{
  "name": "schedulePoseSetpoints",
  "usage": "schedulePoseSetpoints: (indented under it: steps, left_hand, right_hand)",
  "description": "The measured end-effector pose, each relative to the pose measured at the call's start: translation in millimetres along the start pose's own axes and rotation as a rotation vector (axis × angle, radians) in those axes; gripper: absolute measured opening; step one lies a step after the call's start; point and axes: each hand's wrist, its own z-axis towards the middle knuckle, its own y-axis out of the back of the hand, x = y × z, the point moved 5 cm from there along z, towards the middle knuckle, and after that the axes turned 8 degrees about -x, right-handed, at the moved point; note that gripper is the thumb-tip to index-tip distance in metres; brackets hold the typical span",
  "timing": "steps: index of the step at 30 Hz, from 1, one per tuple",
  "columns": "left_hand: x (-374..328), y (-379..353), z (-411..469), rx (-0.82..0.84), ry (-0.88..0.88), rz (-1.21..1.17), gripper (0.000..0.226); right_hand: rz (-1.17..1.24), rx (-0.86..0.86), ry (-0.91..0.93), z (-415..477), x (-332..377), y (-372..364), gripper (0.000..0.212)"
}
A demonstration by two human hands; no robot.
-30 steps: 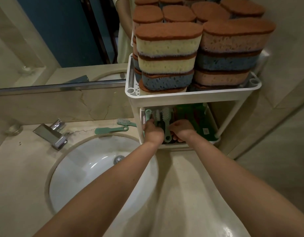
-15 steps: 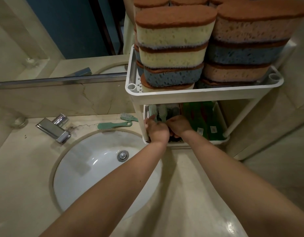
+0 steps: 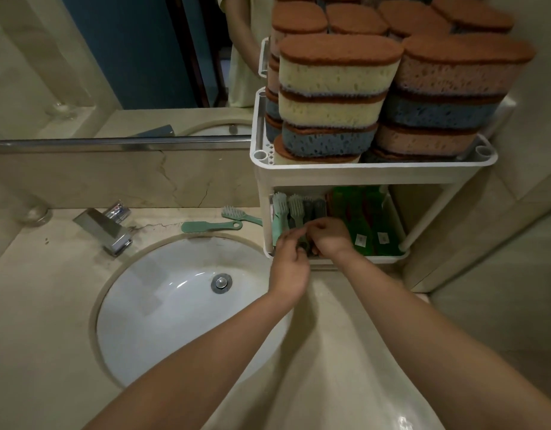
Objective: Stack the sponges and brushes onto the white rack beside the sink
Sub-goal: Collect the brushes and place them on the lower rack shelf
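A white two-tier rack (image 3: 373, 173) stands on the counter right of the sink. Its top tier holds stacked sponges (image 3: 336, 97) with brown scouring tops in yellow, blue and pink. The lower tier holds a row of upright brushes (image 3: 296, 207), pale green and grey, beside green packets (image 3: 365, 218). My left hand (image 3: 291, 259) and my right hand (image 3: 328, 235) meet at the front of the lower tier, fingers pinched on the brush handles there. Two green brushes (image 3: 212, 226) lie on the counter behind the sink.
A round white sink (image 3: 175, 305) with a metal drain sits to the left, with a chrome tap (image 3: 106, 228) behind it. A mirror and a metal rail run along the back wall. The beige counter (image 3: 345, 352) extends below the rack.
My left hand has drawn back slightly toward the rack's front edge, fingers now spread over the handles. My right hand stays on the brushes. The view tilted up a little.
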Motion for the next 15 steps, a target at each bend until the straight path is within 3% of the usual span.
schedulePoseSetpoints:
  steps: [4,11,15]
  left_hand:
    - [14,27,-16,-0.04,-0.072,-0.031,0.046]
    - [35,79,-18,-0.144,-0.005,-0.073,0.047]
    - [53,109,-12,-0.163,0.018,-0.01,0.041]
  right_hand:
    - [0.131,-0.103,0.016,-26,-2,-5,0.019]
    - [0.116,-0.264,0.025,-69,0,-40,0.023]
    - [0.047,-0.197,0.141,-93,7,-70,0.023]
